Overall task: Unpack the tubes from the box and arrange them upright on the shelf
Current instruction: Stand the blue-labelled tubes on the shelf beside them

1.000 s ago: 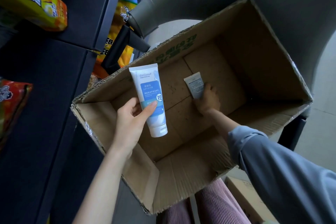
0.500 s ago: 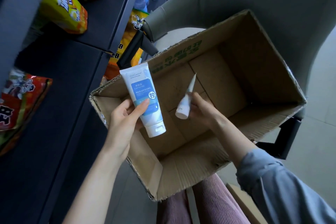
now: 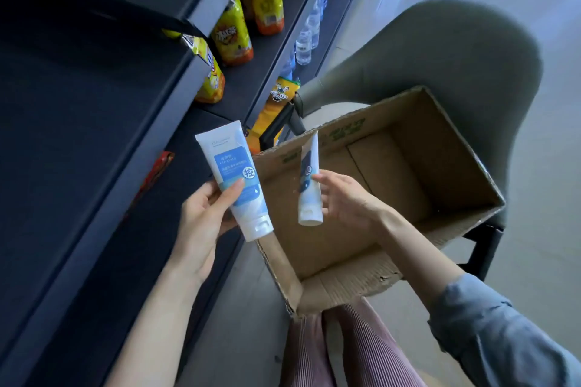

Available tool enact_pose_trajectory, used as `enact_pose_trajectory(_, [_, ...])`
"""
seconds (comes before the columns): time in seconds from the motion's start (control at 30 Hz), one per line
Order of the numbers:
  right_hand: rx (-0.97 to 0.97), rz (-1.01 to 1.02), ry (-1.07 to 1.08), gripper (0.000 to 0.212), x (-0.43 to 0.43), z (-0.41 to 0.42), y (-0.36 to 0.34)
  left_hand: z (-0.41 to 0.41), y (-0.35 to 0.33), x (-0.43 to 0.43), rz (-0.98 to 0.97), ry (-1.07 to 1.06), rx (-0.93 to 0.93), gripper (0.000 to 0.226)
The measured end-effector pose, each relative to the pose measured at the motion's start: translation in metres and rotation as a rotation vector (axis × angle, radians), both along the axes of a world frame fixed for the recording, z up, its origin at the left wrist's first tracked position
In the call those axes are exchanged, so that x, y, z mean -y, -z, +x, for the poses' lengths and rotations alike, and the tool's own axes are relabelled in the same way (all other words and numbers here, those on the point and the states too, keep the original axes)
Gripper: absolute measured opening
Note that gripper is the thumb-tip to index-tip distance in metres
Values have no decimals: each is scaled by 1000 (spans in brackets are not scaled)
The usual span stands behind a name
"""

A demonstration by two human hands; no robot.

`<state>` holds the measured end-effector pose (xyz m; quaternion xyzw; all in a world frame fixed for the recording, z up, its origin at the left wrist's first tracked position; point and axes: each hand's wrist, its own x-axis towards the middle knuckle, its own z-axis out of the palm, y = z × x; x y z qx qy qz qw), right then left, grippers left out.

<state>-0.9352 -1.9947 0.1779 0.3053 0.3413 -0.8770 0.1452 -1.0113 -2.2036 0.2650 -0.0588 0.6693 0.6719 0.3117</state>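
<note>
My left hand [image 3: 204, 217] grips a white and blue tube [image 3: 234, 179], cap end down, just left of the cardboard box [image 3: 456, 148]. A second white and blue tube [image 3: 309, 188] is held by my right hand [image 3: 345, 201] above the box's near left corner, also cap down. Nothing shows on the box's brown bottom. The box rests on a grey chair. Dark shelves [image 3: 94, 141] run along the left.
Yellow snack bags [image 3: 234, 34] stand on a shelf farther back, with water bottles [image 3: 306, 38] on a lower level. A red packet [image 3: 154, 170] lies on the shelf near my left hand. The grey chair [image 3: 440, 56] rises behind the box. My striped trousers [image 3: 355, 352] show below.
My right hand has lifted the second tube out of the box and up to the box's left edge. My left hand and its tube moved left toward the shelves. The camera swung left.
</note>
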Motion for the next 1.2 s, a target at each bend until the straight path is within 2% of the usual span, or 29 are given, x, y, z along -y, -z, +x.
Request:
enact_pose_trajectory(0.17, [-76, 149, -120, 19, 15, -8, -60, 3, -38, 22, 35, -41, -54, 32])
enact_pose_trajectory(0.33, [-165, 212, -182, 24, 27, -13, -118, 5, -78, 37, 69, -81, -151, 35])
enact_pose_trajectory(0.5, [-232, 241, -224, 36, 38, -15, -163, 15, -120, 50, 68, -186, -323, 23])
enact_pose_trajectory(0.67, [-290, 241, -262, 20, 52, -12, -198, 33, -158, 66, -1, -265, -489, 18])
enact_pose_trajectory(0.8, [-380, 202, -286, 32, 65, -5, -233, 62, -188, 82, -30, -346, -612, 12])
enact_pose_trajectory(0.93, [-484, 193, -324, 29, 76, 9, -269, 99, -215, 96, -73, -459, -731, 14])
enact_pose_trajectory(1.2, [-691, 139, -414, 42, 120, 35, -332, 162, -262, 141, -50, -644, -884, 17])
